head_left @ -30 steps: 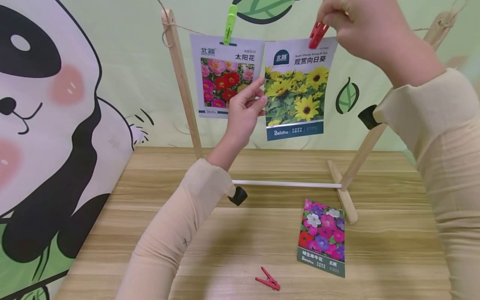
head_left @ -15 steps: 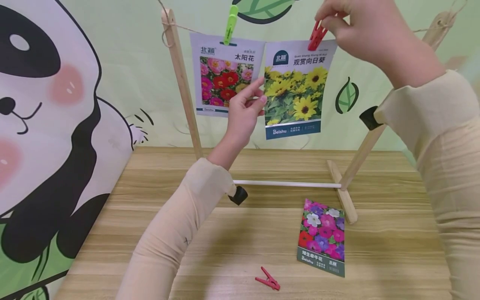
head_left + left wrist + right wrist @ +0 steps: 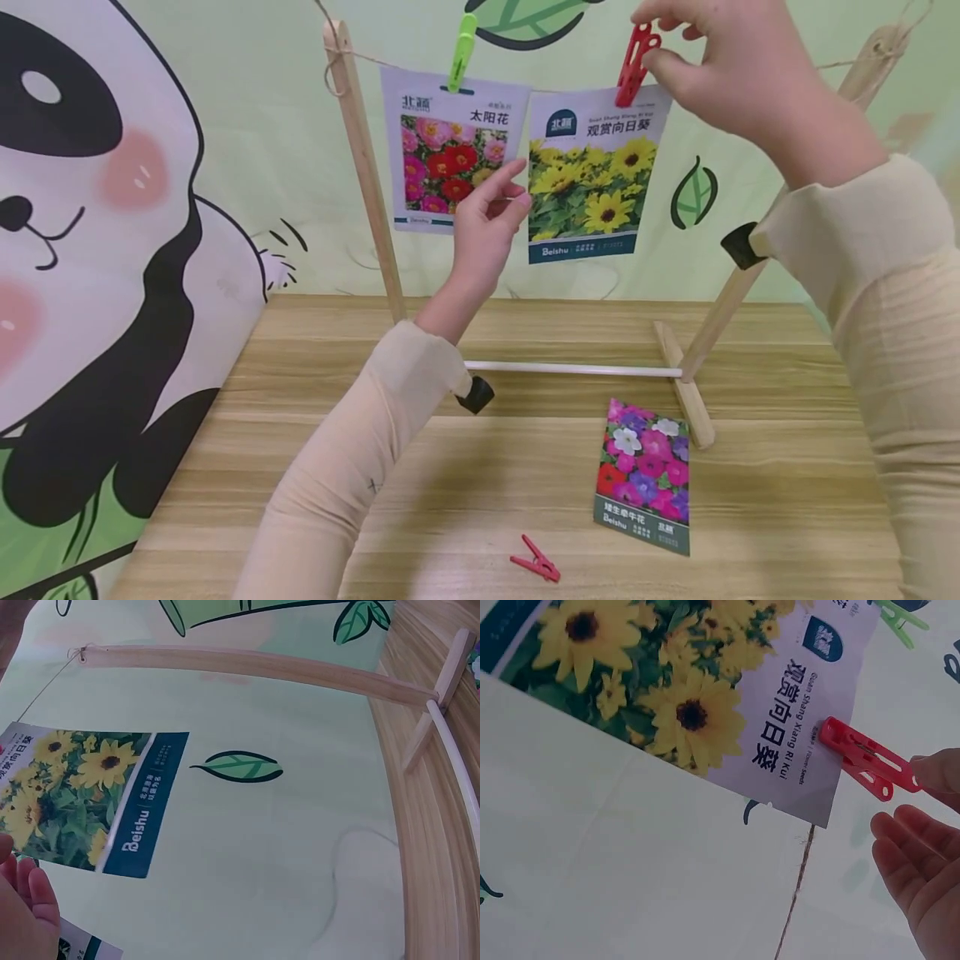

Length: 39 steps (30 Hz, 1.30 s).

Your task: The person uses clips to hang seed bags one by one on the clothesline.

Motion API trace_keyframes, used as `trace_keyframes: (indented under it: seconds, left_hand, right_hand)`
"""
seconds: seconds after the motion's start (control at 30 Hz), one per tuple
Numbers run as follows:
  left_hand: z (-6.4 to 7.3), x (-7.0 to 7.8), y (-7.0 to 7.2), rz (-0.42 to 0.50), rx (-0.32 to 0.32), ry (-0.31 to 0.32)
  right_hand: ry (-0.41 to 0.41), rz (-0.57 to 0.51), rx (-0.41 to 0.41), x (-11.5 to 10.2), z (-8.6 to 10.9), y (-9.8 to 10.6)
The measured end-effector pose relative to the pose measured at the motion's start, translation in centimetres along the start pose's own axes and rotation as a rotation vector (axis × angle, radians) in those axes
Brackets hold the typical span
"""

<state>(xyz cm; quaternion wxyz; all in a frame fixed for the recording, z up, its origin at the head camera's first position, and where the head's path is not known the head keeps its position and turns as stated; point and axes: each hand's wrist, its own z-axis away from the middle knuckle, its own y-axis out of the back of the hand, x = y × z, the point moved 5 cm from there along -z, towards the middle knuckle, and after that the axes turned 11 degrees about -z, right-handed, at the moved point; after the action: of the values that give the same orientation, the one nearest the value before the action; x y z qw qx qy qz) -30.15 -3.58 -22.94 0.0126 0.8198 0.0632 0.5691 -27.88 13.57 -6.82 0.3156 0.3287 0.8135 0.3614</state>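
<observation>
A sunflower seed packet (image 3: 592, 183) hangs from the twine, its top right corner clipped by a red clothespin (image 3: 636, 71). My right hand (image 3: 742, 75) is at the clothespin's upper end. In the right wrist view, its thumb (image 3: 941, 771) touches one handle while the other fingers are spread away from it. My left hand (image 3: 483, 233) is at the packet's left edge, fingers loosely bent and fingertips right beside it. Left of that packet hangs another seed packet (image 3: 420, 167) with pink and red flowers, clipped by a green clothespin (image 3: 462, 54) and partly hidden by my left hand.
The twine (image 3: 367, 57) runs between two wooden posts (image 3: 367, 175) joined low down by a white rod (image 3: 570, 367). On the wooden table (image 3: 300, 375) lie a petunia seed packet (image 3: 645, 475) and another red clothespin (image 3: 536, 560). A panda-print backdrop (image 3: 232, 208) stands behind.
My right fingers have spread from pinching the red clothespin, which stays on the packet. The sunflower packet's lower end has swung back, and my left fingertips have come away from its edge.
</observation>
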Motion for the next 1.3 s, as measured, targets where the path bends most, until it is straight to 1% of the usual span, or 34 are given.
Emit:
trace_keyframes:
  seconds: [0.23, 0.4, 0.6, 0.87, 1.1, 1.3]
  left_hand:
    - [0.4, -0.1, 0.2, -0.019, 0.026, -0.043]
    - [0.6, -0.1, 0.4, -0.042, 0.041, -0.084]
    - [0.9, -0.2, 0.7, -0.035, 0.052, -0.117]
    - [1.5, -0.1, 1.0, -0.039, 0.056, -0.163]
    - [1.8, -0.5, 1.4, -0.054, 0.053, -0.179]
    - [2.2, -0.9, 1.8, -0.082, 0.050, -0.181]
  right_hand:
    - [0.072, -0.006, 0.057, -0.1, 0.4, 0.2]
    - [0.085, 0.012, 0.082, 0.2, 0.7, 0.3]
    - [0.126, -0.005, 0.094, 0.2, 1.0, 0.4]
    - [0.142, -0.010, 0.122, 0.4, 1.4, 0.8]
    - [0.178, -0.044, 0.141, 0.3, 2.0, 1.1]
    - [0.171, -0.058, 0.152, 0.5, 2.8, 1.2]
